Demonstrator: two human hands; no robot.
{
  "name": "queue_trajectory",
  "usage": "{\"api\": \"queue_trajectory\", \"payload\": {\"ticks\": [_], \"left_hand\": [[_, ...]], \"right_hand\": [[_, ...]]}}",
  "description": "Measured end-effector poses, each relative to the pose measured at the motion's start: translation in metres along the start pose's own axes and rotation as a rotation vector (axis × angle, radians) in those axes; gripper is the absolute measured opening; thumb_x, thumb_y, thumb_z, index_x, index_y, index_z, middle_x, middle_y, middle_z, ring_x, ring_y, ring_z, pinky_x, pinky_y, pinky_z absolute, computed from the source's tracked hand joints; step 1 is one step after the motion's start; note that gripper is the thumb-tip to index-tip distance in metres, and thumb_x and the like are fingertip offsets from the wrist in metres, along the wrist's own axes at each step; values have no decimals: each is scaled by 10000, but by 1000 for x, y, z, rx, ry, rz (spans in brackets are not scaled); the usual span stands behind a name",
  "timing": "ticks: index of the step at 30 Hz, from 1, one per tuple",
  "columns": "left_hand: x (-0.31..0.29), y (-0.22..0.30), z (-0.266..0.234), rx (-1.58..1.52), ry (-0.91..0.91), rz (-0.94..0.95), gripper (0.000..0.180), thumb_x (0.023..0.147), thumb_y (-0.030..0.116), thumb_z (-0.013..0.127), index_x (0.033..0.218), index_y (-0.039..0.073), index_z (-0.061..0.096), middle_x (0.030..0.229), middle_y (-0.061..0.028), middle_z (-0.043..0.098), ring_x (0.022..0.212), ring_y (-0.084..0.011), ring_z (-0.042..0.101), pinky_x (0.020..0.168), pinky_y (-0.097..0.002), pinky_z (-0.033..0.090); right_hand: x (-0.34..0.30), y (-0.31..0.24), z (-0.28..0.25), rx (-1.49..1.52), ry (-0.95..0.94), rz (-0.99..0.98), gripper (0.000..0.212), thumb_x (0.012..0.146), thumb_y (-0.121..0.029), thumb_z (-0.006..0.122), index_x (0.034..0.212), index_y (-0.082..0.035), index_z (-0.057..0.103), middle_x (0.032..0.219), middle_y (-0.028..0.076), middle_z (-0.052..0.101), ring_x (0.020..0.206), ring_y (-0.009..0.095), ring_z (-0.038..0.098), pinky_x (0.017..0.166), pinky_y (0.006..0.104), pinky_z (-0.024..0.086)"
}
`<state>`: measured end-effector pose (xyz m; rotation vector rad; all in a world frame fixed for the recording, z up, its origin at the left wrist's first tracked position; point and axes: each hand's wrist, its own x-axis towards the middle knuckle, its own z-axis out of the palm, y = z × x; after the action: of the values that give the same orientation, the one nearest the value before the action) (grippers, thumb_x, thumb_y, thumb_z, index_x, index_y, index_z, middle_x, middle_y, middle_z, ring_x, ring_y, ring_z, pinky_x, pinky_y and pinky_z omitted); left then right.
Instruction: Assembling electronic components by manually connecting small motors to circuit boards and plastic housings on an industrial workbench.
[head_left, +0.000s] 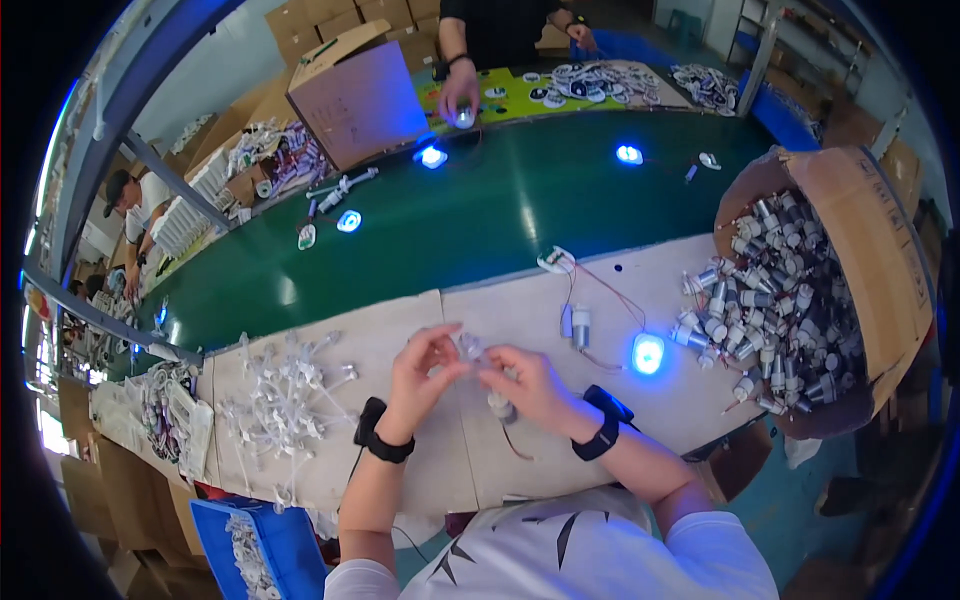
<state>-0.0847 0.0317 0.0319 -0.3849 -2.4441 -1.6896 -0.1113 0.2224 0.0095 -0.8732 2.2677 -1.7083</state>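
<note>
Fingers (447, 352) of the left hand (420, 375) and right hand (530, 385) pinch a small clear plastic fitting (470, 348) between them, its grey cylindrical motor (500, 407) hanging toward the bench's (330, 340) near edge.

Five glowing blue lamp modules (648, 353) show: four on the green conveyor belt (500, 215), one on the pale worktable (400, 330). Two open brown cardboard boxes (860, 240) stand nearby. Two black wristbands (385, 440) show.

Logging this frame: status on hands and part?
Left hand and right hand pinch a small clear part. Motor under right hand. Nothing blocking.
</note>
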Motion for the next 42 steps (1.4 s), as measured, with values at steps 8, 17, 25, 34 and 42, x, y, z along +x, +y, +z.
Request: {"api": "queue_trajectory", "payload": {"ticks": [8, 17, 25, 34, 42], "left_hand": [[1, -8, 36, -301, -123, -258, 428, 807, 146, 688, 1192, 34, 536, 1084, -88, 599, 1002, -143, 555, 840, -275, 456], [-32, -28, 27, -22, -244, -319, 352, 805, 160, 696, 1110, 22, 586, 787, 0, 633, 680, -70, 559, 623, -234, 464], [-64, -17, -16, -311, -148, -565, 240, 906, 114, 550, 1094, -25, 604, 830, -40, 636, 729, -92, 575, 684, -232, 474], [-78, -13, -5, -885, 106, -518, 254, 905, 48, 525, 1146, -20, 569, 962, -99, 649, 864, -165, 623, 805, -296, 509], [-53, 1, 41, -1185, 270, -464, 441, 901, 44, 525, 1302, 21, 342, 925, -115, 633, 788, -178, 630, 740, -296, 528]], "right_hand": [[12, 11, -7, 712, 212, 163, 169, 861, -117, 615, 960, 20, 605, 825, 66, 656, 764, 89, 612, 665, 214, 471], [10, 19, -28, 937, 342, 385, 148, 875, -130, 597, 942, 1, 583, 859, 111, 648, 714, 168, 635, 647, 301, 539], [-6, 20, -26, 900, 340, 414, 164, 895, -146, 570, 957, 6, 575, 878, 111, 638, 759, 169, 629, 667, 310, 547], [-38, -30, -44, -561, 19, 427, 174, 844, -141, 631, 955, -7, 639, 873, 51, 656, 765, 129, 619, 627, 250, 465], [-13, 7, 18, 239, 102, 84, 190, 851, -110, 618, 1010, -20, 670, 981, 73, 614, 838, 131, 594, 685, 246, 471]]}}
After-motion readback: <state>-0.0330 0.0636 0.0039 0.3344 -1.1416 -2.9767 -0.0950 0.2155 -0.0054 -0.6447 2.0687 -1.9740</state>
